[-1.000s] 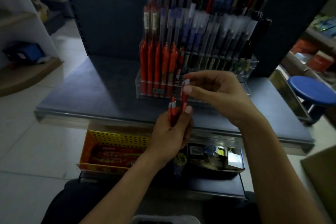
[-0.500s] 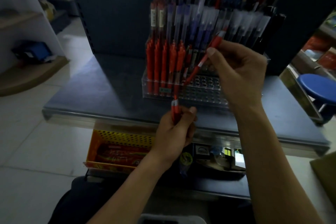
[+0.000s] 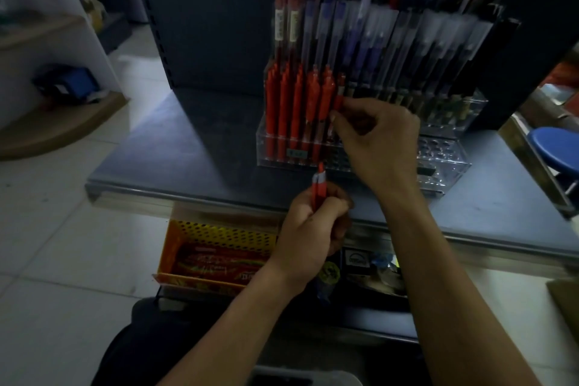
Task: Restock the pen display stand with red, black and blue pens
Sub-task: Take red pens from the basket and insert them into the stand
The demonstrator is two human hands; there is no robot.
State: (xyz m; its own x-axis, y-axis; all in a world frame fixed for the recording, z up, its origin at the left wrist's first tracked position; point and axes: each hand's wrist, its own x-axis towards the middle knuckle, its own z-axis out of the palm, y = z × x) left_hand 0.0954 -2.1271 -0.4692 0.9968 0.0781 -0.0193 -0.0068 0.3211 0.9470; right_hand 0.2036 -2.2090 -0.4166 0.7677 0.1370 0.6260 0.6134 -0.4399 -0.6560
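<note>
Our right hand (image 3: 382, 147) has brought the slim red plastic pen (image 3: 339, 97) down into the clear acrylic tiered display stand (image 3: 445, 163), its fingers (image 3: 347, 127) pinching it upright beside the stand's red row (image 3: 294, 103). Our left hand (image 3: 310, 229) grips spare red pens (image 3: 319, 185) before the stand, so we judge more remain.

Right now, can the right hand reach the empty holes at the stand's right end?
Probably yes: the right hand is just left of the empty holes, and nothing lies over them.
</note>
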